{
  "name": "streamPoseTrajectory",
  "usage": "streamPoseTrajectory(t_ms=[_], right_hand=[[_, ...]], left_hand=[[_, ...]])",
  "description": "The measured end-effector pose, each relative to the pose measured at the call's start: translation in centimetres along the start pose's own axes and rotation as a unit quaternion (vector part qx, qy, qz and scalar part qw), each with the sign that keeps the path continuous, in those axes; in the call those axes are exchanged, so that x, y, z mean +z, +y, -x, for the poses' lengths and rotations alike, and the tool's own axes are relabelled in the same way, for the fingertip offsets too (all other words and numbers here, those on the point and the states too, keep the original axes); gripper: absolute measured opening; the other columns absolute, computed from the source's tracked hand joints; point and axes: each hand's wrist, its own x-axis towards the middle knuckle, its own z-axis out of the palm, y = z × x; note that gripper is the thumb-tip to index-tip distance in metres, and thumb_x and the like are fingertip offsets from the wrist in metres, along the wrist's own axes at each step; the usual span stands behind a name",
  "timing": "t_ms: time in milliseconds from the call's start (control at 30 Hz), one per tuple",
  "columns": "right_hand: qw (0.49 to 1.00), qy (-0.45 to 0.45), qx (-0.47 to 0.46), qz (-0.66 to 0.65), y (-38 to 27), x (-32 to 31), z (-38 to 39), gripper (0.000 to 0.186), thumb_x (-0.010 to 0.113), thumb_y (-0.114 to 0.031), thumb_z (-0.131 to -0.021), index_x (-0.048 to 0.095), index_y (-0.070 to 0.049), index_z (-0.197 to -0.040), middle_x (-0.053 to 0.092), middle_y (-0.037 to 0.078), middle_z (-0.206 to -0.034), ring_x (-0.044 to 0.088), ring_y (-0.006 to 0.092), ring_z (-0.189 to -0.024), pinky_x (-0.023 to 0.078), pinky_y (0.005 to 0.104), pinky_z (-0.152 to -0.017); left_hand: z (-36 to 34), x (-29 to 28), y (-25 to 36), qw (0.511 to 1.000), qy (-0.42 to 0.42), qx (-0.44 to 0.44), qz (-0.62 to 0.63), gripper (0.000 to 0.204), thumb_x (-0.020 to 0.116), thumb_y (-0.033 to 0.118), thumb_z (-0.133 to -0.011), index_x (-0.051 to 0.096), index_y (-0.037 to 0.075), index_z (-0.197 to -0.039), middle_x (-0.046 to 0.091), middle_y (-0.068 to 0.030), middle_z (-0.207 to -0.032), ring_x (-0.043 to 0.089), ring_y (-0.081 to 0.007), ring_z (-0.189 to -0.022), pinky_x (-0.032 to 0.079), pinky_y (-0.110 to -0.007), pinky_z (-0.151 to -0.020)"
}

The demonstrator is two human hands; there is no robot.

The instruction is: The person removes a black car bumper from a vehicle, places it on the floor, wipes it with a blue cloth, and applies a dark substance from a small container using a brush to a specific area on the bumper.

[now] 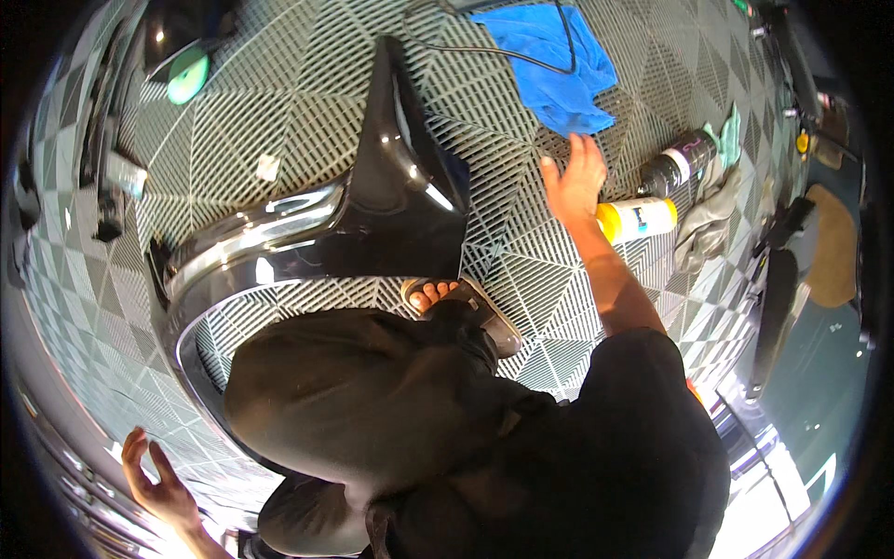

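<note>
My right hand [575, 182] is stretched forward with its fingers apart and nothing in it. Its fingertips are close to the near edge of a blue cloth [549, 65] on the floor; I cannot tell if they touch. Beside the wrist lies a yellow and white bottle [643, 219] on its side. At the lower left, my left hand [163, 489] is held away from my body, fingers loosely curled and apart, with nothing in it. A glossy black curved panel [391, 214], seemingly a car body part, lies in front of my bent knee and curves round my left side.
A dark bottle [684, 158] lies by a grey cloth [706, 224] and a pale green cloth [728, 138] on the right. A cable [466, 47] crosses the blue cloth. At the far left is a green round pad [188, 76]. The floor [521, 279] is slatted grey tile.
</note>
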Motion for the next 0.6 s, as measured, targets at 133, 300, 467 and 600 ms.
streamPoseTrajectory(t_ms=[133, 300, 467, 600], right_hand=[[0.989, 0.023, 0.099, -0.107, -2.5, 2.5, -0.7, 0.074, 0.062, -0.042, -0.092, 0.032, -0.003, -0.147, 0.028, 0.028, -0.149, 0.027, 0.0458, -0.138, 0.019, 0.0595, -0.115], [0.990, -0.093, 0.107, -0.012, -2.5, 2.6, -0.5, 0.081, 0.052, -0.050, -0.095, 0.018, -0.005, -0.154, 0.019, 0.027, -0.154, 0.015, 0.0430, -0.145, 0.008, 0.0584, -0.118], [0.986, -0.104, 0.118, -0.050, -3.1, 2.5, -0.7, 0.076, 0.052, -0.054, -0.092, 0.035, -0.006, -0.147, 0.023, 0.026, -0.153, 0.015, 0.0413, -0.145, 0.007, 0.0586, -0.118], [0.988, -0.073, 0.119, -0.063, -2.3, 2.1, -0.5, 0.074, 0.055, -0.054, -0.092, 0.035, -0.006, -0.145, 0.024, 0.026, -0.153, 0.014, 0.0402, -0.146, 0.007, 0.0582, -0.119]], left_hand=[[-9.8, 3.2, 5.9, 0.994, -0.066, 0.068, 0.063, 0.014, 0.067, 0.010, -0.095, 0.061, -0.001, -0.088, 0.063, -0.0069, -0.083, 0.058, -0.0158, -0.081, 0.047, -0.044, -0.100], [-19.3, 6.5, 16.0, 0.974, -0.197, 0.107, 0.042, 0.031, 0.061, 0.029, -0.099, 0.061, -0.001, -0.094, 0.063, -0.0111, -0.086, 0.057, -0.0209, -0.080, 0.047, -0.035, -0.081], [-19.4, 8.4, 18.4, 0.950, -0.278, 0.009, 0.140, 0.050, 0.062, 0.046, -0.096, 0.064, -0.002, -0.108, 0.067, -0.0145, -0.102, 0.062, -0.0227, -0.095, 0.049, -0.037, -0.088], [-15.1, 10.8, 21.0, 0.933, -0.318, 0.098, 0.137, 0.056, 0.065, 0.050, -0.092, 0.064, -0.004, -0.107, 0.069, -0.0175, -0.107, 0.065, -0.0287, -0.103, 0.050, -0.039, -0.091]])
